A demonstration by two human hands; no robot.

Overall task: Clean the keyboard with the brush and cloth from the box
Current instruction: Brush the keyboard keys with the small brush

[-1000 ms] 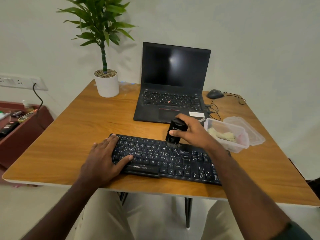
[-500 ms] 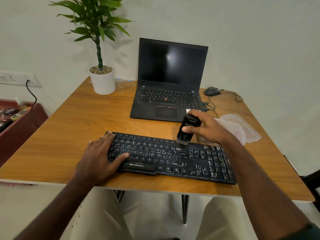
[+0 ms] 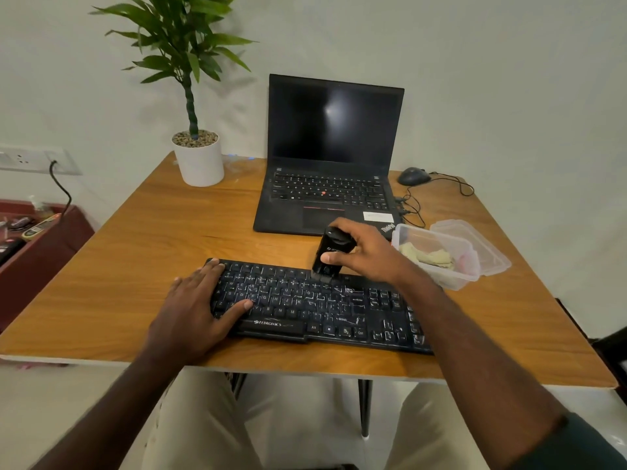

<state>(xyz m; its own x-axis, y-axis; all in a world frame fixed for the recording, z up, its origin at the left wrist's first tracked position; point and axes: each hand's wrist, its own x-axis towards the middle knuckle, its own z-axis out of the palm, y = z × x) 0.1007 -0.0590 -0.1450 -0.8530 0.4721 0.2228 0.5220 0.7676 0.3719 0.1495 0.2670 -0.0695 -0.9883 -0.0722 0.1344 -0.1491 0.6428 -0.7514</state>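
The keyboard (image 3: 315, 305) lay crosswise on the worktop (image 3: 135, 266), its long axis running left to right. The right hand (image 3: 368, 256) gripped the black brush (image 3: 330, 254) upright, fingers (image 3: 330, 257) curled round its body, bristles down on the keyboard's far edge, right of its middle. The left hand (image 3: 196, 308) pressed flat, fingers straight, on the keyboard's left end. The cloth (image 3: 427, 256) sat in the box (image 3: 454, 278), just beyond the keyboard's right end, nearer the right hand.
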